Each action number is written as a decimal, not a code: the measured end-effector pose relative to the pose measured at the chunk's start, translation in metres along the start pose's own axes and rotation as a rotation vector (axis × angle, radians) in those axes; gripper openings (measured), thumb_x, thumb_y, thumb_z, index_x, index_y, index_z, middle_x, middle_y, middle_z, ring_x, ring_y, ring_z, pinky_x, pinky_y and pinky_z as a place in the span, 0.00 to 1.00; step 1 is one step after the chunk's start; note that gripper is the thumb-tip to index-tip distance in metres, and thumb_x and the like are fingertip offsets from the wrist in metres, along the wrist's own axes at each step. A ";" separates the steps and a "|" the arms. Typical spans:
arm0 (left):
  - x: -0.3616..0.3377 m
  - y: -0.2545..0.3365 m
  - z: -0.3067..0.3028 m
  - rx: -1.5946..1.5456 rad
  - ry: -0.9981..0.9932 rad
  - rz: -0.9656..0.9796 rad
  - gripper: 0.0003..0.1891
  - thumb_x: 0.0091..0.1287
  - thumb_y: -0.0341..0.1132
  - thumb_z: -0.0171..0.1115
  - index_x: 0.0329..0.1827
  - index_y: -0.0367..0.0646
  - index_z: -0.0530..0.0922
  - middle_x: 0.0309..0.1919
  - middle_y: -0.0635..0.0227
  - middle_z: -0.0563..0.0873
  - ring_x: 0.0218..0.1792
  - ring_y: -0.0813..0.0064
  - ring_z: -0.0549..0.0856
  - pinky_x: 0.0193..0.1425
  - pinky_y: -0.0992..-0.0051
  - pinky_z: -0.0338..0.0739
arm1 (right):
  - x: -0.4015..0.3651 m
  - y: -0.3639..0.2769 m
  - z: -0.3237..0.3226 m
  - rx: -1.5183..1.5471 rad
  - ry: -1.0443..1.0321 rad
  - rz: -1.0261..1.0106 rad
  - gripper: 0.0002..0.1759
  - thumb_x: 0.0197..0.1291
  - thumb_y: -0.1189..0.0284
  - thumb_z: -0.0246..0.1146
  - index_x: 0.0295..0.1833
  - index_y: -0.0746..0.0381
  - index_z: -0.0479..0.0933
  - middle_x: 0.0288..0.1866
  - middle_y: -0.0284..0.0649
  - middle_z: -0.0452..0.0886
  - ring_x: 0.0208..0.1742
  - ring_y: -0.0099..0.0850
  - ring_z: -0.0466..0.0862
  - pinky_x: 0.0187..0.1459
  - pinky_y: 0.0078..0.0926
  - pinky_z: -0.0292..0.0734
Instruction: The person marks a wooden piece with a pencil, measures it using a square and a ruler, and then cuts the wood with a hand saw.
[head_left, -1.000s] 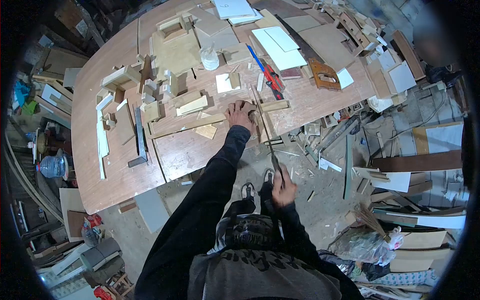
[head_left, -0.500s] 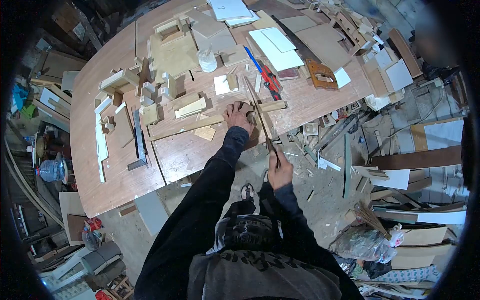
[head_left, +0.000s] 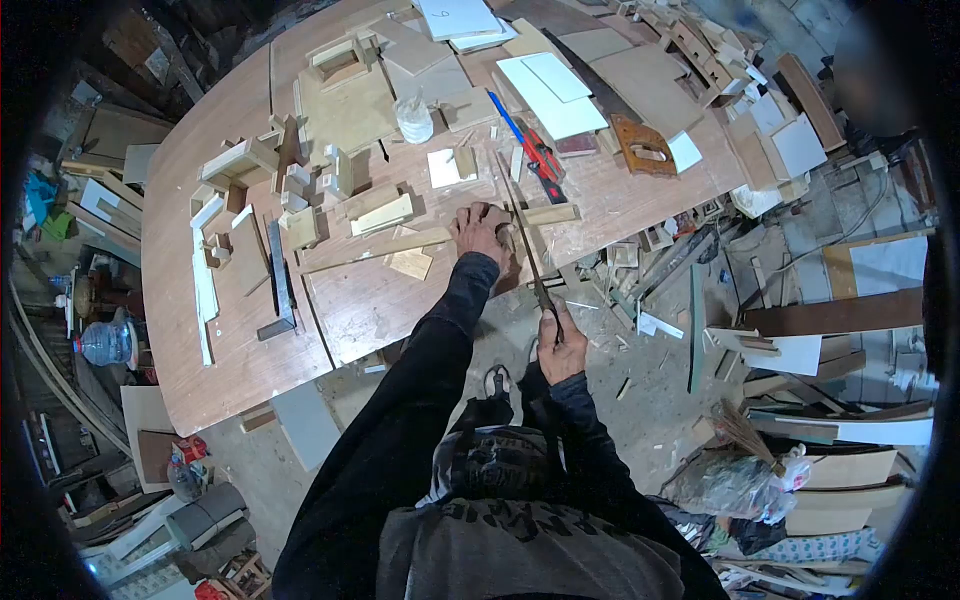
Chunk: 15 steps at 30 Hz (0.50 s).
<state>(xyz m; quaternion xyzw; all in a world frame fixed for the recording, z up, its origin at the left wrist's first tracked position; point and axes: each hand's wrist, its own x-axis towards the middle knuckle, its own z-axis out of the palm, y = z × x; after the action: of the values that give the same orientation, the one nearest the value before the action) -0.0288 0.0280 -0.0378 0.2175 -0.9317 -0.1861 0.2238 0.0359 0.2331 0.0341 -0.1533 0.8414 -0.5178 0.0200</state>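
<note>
My left hand (head_left: 481, 232) is closed over a long narrow wooden strip (head_left: 400, 243) and presses it to the tabletop near the front edge. My right hand (head_left: 562, 343), just off the table, wraps round the handle of a handsaw. The thin saw blade (head_left: 528, 240) crosses the strip right beside my left fingers and points away from me. To its right the strip's short end (head_left: 555, 213) sticks out. Close behind lie a blue and red tool (head_left: 535, 150) and a small white square (head_left: 452, 170) with a wood block on it.
A second saw with a wooden handle (head_left: 643, 147) lies at the back right of the table (head_left: 375, 320). A try square (head_left: 279, 285), a plastic cup (head_left: 414, 120) and several wooden pieces stand leftward. Offcuts (head_left: 640, 290) litter the floor to the right.
My right hand and the saw have shifted slightly back toward me and to the right. My left hand still holds the strip at nearly the same spot.
</note>
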 end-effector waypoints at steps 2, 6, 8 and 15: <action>0.002 -0.005 0.007 -0.035 0.036 0.021 0.15 0.46 0.36 0.65 0.41 0.56 0.81 0.48 0.65 0.74 0.54 0.59 0.67 0.60 0.56 0.55 | -0.019 -0.001 -0.018 -0.021 -0.058 0.062 0.17 0.65 0.69 0.54 0.59 0.59 0.73 0.27 0.52 0.78 0.25 0.32 0.81 0.29 0.25 0.73; 0.000 -0.009 0.016 -0.030 0.079 0.016 0.15 0.45 0.36 0.66 0.39 0.55 0.81 0.48 0.65 0.74 0.53 0.59 0.67 0.60 0.56 0.55 | -0.046 0.005 -0.028 -0.027 -0.025 -0.002 0.18 0.65 0.67 0.54 0.59 0.59 0.73 0.35 0.52 0.81 0.31 0.38 0.85 0.33 0.28 0.76; 0.003 0.001 0.004 -0.037 0.090 -0.031 0.16 0.44 0.36 0.66 0.39 0.55 0.81 0.49 0.65 0.74 0.53 0.59 0.67 0.60 0.56 0.55 | -0.040 -0.004 -0.027 -0.037 -0.038 0.079 0.18 0.65 0.66 0.54 0.57 0.62 0.73 0.36 0.55 0.81 0.33 0.45 0.85 0.35 0.32 0.77; 0.004 -0.007 0.015 0.022 0.070 -0.009 0.20 0.41 0.34 0.68 0.41 0.52 0.79 0.50 0.64 0.73 0.54 0.57 0.67 0.59 0.56 0.56 | -0.023 0.002 -0.019 0.030 0.028 -0.020 0.18 0.64 0.66 0.55 0.57 0.63 0.73 0.23 0.55 0.76 0.23 0.43 0.82 0.28 0.33 0.75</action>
<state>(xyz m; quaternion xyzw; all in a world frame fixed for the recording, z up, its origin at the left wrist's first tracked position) -0.0374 0.0239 -0.0516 0.2303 -0.9244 -0.1689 0.2528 0.0533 0.2568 0.0378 -0.1542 0.8322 -0.5325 0.0053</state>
